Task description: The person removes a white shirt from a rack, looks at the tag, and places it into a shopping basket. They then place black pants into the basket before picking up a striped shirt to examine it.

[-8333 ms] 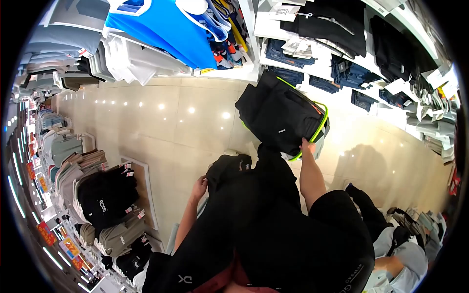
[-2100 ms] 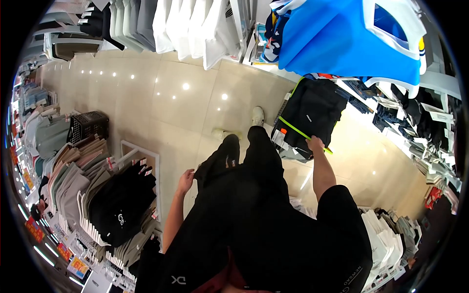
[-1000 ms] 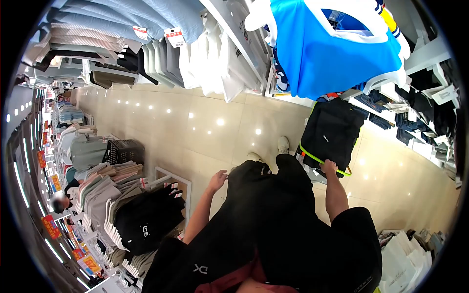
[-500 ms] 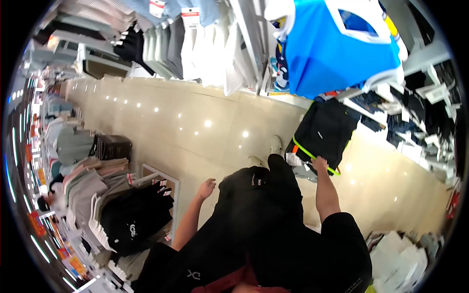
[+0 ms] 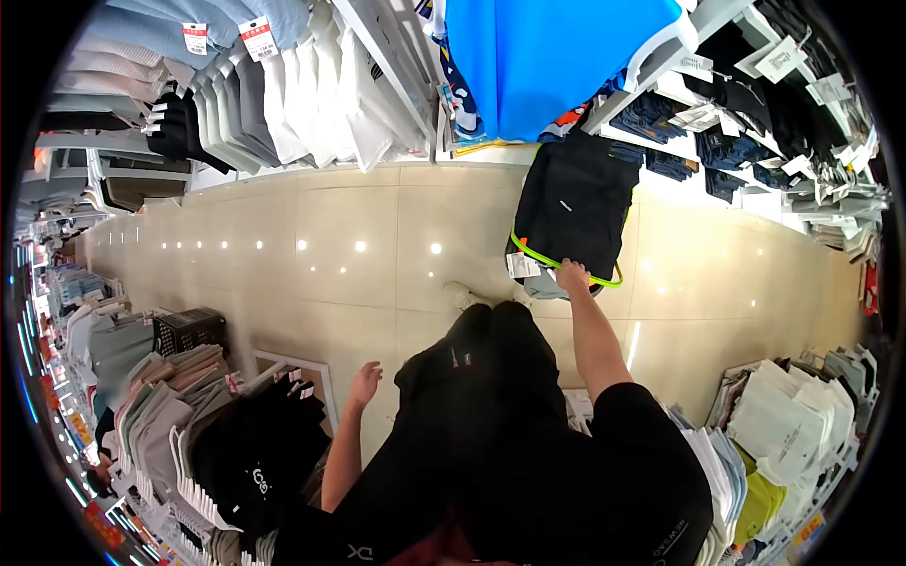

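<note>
My right hand (image 5: 574,276) is closed round the neon-green rim at the near side of a basket-like container (image 5: 615,279). Black folded clothing (image 5: 574,203) lies over its top, and a white tag (image 5: 522,265) hangs at its near left corner. Grey fabric (image 5: 545,286) shows under the rim beside my fingers. Off to the left, my left hand (image 5: 366,382) hangs over the floor with nothing in it, its fingers partly spread.
A blue sleeveless top (image 5: 557,66) hangs on the shelving ahead. White shirts (image 5: 354,94) hang ahead left. Black shirts (image 5: 255,453) on a rack stand near left, with a dark crate (image 5: 189,330) beyond. White garments (image 5: 788,424) hang near right.
The view has turned and moved closer to the shelving. The green-rimmed container and my right hand on it now appear further left. My left hand is lower in the view.
</note>
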Demonstrator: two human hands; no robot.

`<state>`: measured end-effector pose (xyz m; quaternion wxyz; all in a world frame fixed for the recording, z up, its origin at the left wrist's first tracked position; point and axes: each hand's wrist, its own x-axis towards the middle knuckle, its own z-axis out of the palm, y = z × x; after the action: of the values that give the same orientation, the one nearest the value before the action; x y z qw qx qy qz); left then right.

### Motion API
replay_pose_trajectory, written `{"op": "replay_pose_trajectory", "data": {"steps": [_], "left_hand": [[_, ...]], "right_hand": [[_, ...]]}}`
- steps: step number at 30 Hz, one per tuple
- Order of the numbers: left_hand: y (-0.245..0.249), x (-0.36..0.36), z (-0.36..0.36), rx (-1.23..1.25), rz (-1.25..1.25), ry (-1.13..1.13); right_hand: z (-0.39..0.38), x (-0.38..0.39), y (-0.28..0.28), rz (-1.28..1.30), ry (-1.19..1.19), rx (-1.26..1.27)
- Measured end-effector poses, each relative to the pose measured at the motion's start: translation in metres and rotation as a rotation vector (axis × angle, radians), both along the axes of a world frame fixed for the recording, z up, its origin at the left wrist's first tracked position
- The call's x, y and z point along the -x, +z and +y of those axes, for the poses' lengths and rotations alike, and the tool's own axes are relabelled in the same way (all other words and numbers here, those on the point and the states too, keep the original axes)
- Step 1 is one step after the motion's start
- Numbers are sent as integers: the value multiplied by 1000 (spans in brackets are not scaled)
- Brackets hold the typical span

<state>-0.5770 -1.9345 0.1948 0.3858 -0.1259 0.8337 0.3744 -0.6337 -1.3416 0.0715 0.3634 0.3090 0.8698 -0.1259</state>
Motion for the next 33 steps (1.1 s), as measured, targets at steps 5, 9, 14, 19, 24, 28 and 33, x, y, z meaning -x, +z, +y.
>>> {"op": "replay_pose_trajectory", "data": {"steps": [5, 9, 14, 19, 24, 28, 33], "left_hand": [[12, -11, 40, 8, -11, -34], [6, -31, 79, 68, -104, -263], [16, -12, 150, 111, 44, -389], [9, 40, 269, -4, 248, -583], [-37, 80, 400, -240, 214, -845], [-116, 74, 479, -292, 204, -1109], [-155, 57, 548, -131, 0, -1341]], "right_hand": [[3, -24, -5, 42, 78, -15], [26, -43, -3, 73, 124, 57], [26, -74, 7, 66, 119, 71], [38, -114, -6, 92, 97, 57], [48, -128, -1, 147, 79, -37], [66, -140, -7, 146, 164, -106], [85, -146, -13, 128, 162, -106]]}}
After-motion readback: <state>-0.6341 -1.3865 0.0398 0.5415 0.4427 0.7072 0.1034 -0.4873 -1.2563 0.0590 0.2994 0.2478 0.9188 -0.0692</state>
